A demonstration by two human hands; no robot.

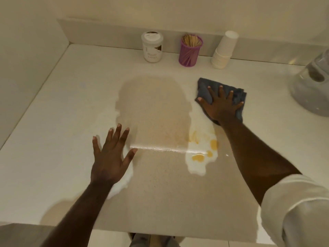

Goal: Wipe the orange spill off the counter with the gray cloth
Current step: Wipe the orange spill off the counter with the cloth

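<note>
The right hand (219,106) lies flat on the gray cloth (204,90), fingers spread wide and palm pressing the fabric down onto the counter (53,139). It does not pinch or bunch the cloth; the fabric shows beyond the fingertips and along the outer side of the hand. The cloth sits beyond the orange spill (197,157), toward the back wall, and apart from it.

The spill is a cluster of yellow-orange puddles and fainter streaks, lying just to the inner side of the right forearm. A bright strip of reflected light runs across the counter from the spill toward the left hand (109,157). That hand is open too, fingers fanned out, palm down, holding nothing; whether it touches the counter or hovers just above it is hard to tell. It lies well to the left of the spill, at about the same depth from the counter's front edge.

Farther back than the spill, against the low backsplash, stand three things in a row: a white lidded jar (152,48) to the left, a purple mesh cup (190,50) full of wooden sticks in the middle, and a tilted stack of white paper cups (224,50) to the right. Right of the spill and farther back, at the frame's edge, is a blurred clear appliance (311,86). A white rolled sleeve (293,207) covers the right upper arm.
</note>
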